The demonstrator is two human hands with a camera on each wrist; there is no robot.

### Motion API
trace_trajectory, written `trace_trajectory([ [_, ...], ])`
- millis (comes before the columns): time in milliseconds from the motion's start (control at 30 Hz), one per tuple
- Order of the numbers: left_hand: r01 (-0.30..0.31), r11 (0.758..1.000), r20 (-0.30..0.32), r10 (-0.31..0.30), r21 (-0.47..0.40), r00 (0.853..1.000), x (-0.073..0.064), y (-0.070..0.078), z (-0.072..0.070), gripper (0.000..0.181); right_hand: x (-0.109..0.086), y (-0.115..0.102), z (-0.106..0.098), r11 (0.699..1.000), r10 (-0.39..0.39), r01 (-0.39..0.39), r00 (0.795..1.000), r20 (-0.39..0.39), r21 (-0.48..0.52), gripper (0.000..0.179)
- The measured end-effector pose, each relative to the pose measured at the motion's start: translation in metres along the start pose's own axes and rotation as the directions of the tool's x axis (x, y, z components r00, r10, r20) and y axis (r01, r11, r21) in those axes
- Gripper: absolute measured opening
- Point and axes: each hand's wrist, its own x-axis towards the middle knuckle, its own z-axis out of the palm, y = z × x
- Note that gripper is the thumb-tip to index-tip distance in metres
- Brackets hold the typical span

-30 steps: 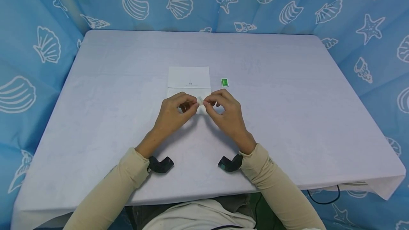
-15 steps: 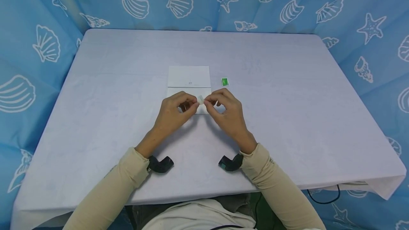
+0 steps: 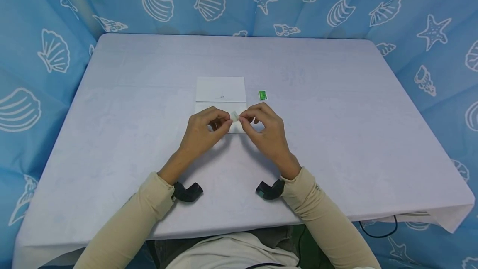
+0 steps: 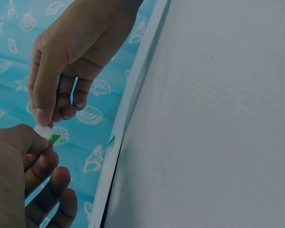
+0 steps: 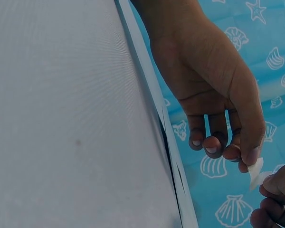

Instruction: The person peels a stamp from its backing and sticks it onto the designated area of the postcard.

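A small green-and-white stamp-like sticker (image 4: 54,138) is held between both hands, its pale side (image 3: 234,117) facing up in the head view. My left hand (image 3: 204,130) pinches its left edge between thumb and index finger. The thumb and index finger of my right hand (image 3: 267,132) pinch the opposite edge. In the right wrist view the pale piece (image 5: 255,173) looks bent, as two thin layers slightly apart. Both hands hover over the near part of a white envelope-like sheet (image 3: 220,88), which has a line across it and a small dark mark. Fingers hide part of the sheet.
A green stamp (image 3: 263,95) with a white border lies on the table just right of the sheet. The white-covered table (image 3: 336,136) reaches out on all sides, with a blue shell-patterned curtain (image 3: 239,3) behind. Black wrist devices (image 3: 188,193) sit beside the cuffs.
My right hand has shifted very slightly to the right. Both hands keep their pinch on the sticker, and the sheet and the stamp on the table stay in place.
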Motion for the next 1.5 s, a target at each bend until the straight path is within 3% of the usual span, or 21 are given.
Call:
trace_trajectory([
  [533,0.011,1.0,0.004,-0.011,-0.004,1.0,0.0,0.002,-0.001,0.006,0.0,0.0,-0.001,1.0,0.02,-0.02,1.0,-0.002,-0.021,0.006],
  [733,0.019,1.0,0.006,-0.019,-0.004,1.0,0.0,0.001,-0.001,0.005,0.006,-0.019,-0.005,1.0,0.0,0.0,1.0,-0.022,0.001,0.006],
  [933,0.017,1.0,0.008,-0.017,-0.014,1.0,0.0,0.002,-0.001,0.006,0.01,-0.034,-0.008,1.0,0.031,-0.031,0.999,-0.031,0.005,0.005],
  [1500,0.024,1.0,0.013,-0.023,-0.014,1.0,0.0,0.002,-0.002,0.006,0.01,-0.033,-0.01,1.0,0.027,-0.027,0.999,-0.029,-0.001,0.006],
])
